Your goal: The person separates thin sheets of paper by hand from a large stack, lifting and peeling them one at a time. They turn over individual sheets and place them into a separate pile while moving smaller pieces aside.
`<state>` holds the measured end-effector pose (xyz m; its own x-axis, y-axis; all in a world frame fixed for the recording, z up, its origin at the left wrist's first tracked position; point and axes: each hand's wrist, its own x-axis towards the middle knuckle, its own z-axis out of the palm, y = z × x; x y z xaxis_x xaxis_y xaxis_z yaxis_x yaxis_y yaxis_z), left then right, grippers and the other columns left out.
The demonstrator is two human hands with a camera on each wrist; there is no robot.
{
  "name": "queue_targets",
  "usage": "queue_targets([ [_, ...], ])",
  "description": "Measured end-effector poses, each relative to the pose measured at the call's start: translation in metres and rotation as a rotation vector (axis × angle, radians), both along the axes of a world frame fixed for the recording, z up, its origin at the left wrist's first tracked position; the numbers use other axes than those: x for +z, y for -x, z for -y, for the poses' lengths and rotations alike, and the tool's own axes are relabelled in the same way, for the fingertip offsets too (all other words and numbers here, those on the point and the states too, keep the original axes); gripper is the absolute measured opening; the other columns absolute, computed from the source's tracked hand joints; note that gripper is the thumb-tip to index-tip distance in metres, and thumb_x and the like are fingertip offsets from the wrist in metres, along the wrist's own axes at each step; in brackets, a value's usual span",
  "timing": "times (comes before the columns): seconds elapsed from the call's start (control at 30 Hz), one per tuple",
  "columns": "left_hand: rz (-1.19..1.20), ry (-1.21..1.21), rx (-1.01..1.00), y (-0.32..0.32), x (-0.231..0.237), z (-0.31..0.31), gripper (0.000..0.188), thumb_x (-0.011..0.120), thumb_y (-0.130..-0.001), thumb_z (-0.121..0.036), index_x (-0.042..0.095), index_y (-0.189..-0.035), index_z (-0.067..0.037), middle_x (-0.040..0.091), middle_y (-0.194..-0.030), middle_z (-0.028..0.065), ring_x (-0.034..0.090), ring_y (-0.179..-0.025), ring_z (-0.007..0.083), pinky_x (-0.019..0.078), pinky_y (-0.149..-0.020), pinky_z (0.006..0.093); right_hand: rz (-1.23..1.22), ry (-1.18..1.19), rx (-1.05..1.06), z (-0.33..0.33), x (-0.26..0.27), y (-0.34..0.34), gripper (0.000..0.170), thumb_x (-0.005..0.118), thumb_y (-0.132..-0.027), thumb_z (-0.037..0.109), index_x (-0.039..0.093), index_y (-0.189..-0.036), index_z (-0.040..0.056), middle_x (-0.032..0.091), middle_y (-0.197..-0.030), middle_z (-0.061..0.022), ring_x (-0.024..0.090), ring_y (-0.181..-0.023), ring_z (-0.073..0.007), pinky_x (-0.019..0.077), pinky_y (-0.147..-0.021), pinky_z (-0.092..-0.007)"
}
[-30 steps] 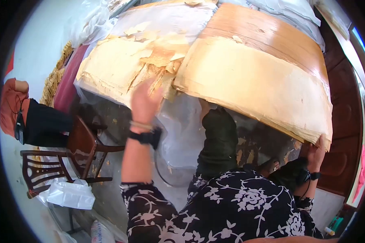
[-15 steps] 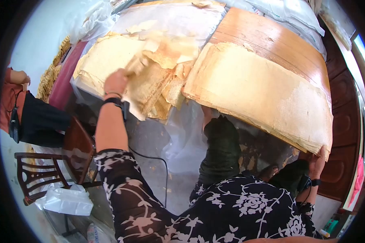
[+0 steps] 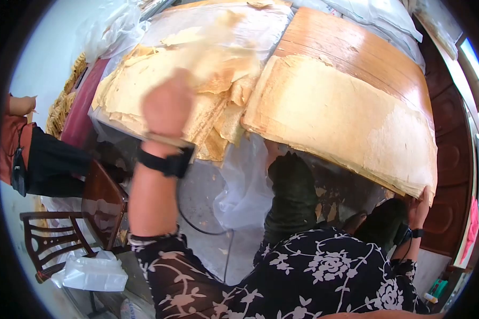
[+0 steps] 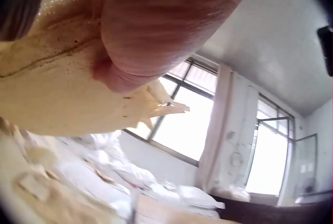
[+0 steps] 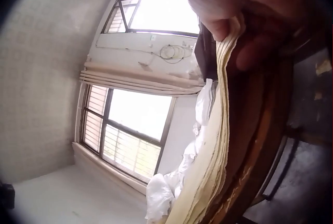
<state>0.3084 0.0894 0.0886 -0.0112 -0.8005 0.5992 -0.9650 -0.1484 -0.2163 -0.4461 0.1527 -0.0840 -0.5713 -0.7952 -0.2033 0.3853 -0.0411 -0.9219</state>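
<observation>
Across from sacks [image 3: 380, 13], contents hidden: left hand [image 3: 168, 105] grips sheet [image 4: 62, 102], right hand [image 3: 420, 208] pinches stack [image 3: 338, 109].

Left hand [image 3: 168, 103] grips, held out in front; right hand [image 3: 420, 209] pinches, out sideways

No wording can be read for certain. In the head view, a white sack [image 3: 127, 309] at seven o'clock carries bluish lettering, cut off by the lower edge and too small to make out. Pale bags [image 3: 375, 16] at one o'clock show faint reddish print, likewise too small to read.
</observation>
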Motion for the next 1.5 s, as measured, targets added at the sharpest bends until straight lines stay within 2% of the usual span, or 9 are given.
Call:
queue_targets([
  [0.2, -0.118, -0.337, -0.114, 0.112, -0.107, -0.027, 0.037, 0.074, -0.080, -0.014, 0.065, -0.116, -0.013, 0.071, -0.088, 0.0111, 0.069, -0.076, 0.0300, 0.0529, -0.063, 0.0432, 0.089, -0.035, 0.078, -0.002, -0.006, 0.015, 0.039, 0.064, -0.103, 0.031, 0.059, -0.134, 0.0092, 0.068, -0.128, -0.0035, 0.068, -0.110, -0.0189, 0.0574, -0.085, -0.0280],
  [0.27, -0.226, -0.014, -0.316, 0.121, -0.117, -0.038, 0.038, 0.066, -0.082, -0.012, 0.064, -0.121, -0.012, 0.070, -0.104, 0.0077, 0.069, -0.097, 0.0251, 0.0525, -0.074, 0.0395, 0.057, -0.015, 0.095, -0.001, -0.010, 0.025, 0.044, 0.066, -0.102, 0.026, 0.054, -0.140, 0.0074, 0.064, -0.134, -0.0064, 0.065, -0.117, -0.0203, 0.0557, -0.089, -0.0324],
  [0.3, -0.390, -0.128, -0.316, 0.117, -0.115, -0.049, 0.057, 0.070, -0.077, -0.005, 0.061, -0.133, -0.011, 0.066, -0.124, 0.0076, 0.061, -0.117, 0.0257, 0.0477, -0.094, 0.0428, 0.058, -0.004, 0.049, 0.001, 0.000, 0.004, 0.045, 0.066, -0.101, 0.023, 0.053, -0.141, 0.0070, 0.064, -0.133, -0.0068, 0.065, -0.116, -0.0201, 0.0553, -0.089, -0.0323],
  [0.6, -0.300, -0.131, -0.221, 0.021, -0.143, -0.036, 0.061, 0.066, -0.077, -0.003, 0.061, -0.136, -0.015, 0.064, -0.138, 0.0061, 0.054, -0.135, 0.0286, 0.0386, -0.113, 0.0440, 0.014, 0.002, 0.122, 0.002, -0.010, 0.013, 0.040, 0.064, -0.103, 0.025, 0.055, -0.137, 0.0042, 0.066, -0.131, -0.0099, 0.065, -0.117, -0.0250, 0.0567, -0.096, -0.0389],
  [0.73, -0.759, -0.088, -0.345, 0.014, -0.117, -0.017, 0.024, 0.065, -0.094, -0.013, 0.073, -0.116, -0.006, 0.075, -0.110, 0.0138, 0.071, -0.106, 0.0292, 0.0537, -0.091, 0.0397, 0.019, -0.023, 0.109, -0.005, 0.000, -0.009, 0.040, 0.062, -0.103, 0.020, 0.054, -0.139, 0.0036, 0.063, -0.133, -0.0081, 0.062, -0.120, -0.0232, 0.0515, -0.104, -0.0375],
  [0.97, 0.213, -0.378, 0.458, -0.058, -0.132, -0.006, 0.059, 0.059, -0.096, -0.003, 0.048, -0.154, -0.011, 0.066, -0.139, 0.0095, 0.073, -0.092, 0.0227, 0.0545, -0.070, 0.0354, 0.004, -0.055, -0.094, 0.006, 0.021, -0.052, 0.037, 0.067, -0.098, 0.016, 0.057, -0.134, 0.0087, 0.067, -0.125, -0.0058, 0.066, -0.113, -0.0215, 0.0560, -0.094, -0.0420],
  [1.03, -0.820, -0.104, 0.058, -0.051, -0.164, 0.006, 0.039, 0.063, -0.095, -0.008, 0.066, -0.133, -0.005, 0.068, -0.134, 0.0160, 0.072, -0.098, 0.0238, 0.0558, -0.080, 0.0328, 0.048, -0.045, -0.078, 0.013, 0.020, -0.053, 0.037, 0.066, -0.099, 0.015, 0.057, -0.134, 0.0074, 0.068, -0.125, -0.0072, 0.067, -0.114, -0.0231, 0.0564, -0.095, -0.0452],
  [1.13, -0.398, -0.095, -0.380, 0.028, -0.148, -0.011, 0.039, 0.065, -0.091, -0.009, 0.068, -0.129, -0.004, 0.069, -0.131, 0.0166, 0.067, -0.115, 0.0312, 0.0501, -0.100, 0.0377, 0.055, -0.074, -0.096, 0.013, 0.023, -0.052, 0.038, 0.066, -0.099, 0.014, 0.055, -0.135, 0.0053, 0.068, -0.126, -0.0085, 0.067, -0.114, -0.0246, 0.0564, -0.096, -0.0466],
  [1.5, -0.155, -0.146, -0.381, 0.033, -0.148, -0.003, 0.042, 0.054, -0.094, -0.006, 0.062, -0.135, 0.000, 0.066, -0.132, 0.0217, 0.061, -0.126, 0.0392, 0.0453, -0.109, 0.0453, 0.064, 0.064, -0.018, 0.011, 0.031, -0.057, 0.042, 0.064, -0.090, 0.002, 0.056, -0.131, 0.0041, 0.065, -0.123, -0.0083, 0.064, -0.112, -0.0247, 0.0544, -0.094, -0.0442],
])
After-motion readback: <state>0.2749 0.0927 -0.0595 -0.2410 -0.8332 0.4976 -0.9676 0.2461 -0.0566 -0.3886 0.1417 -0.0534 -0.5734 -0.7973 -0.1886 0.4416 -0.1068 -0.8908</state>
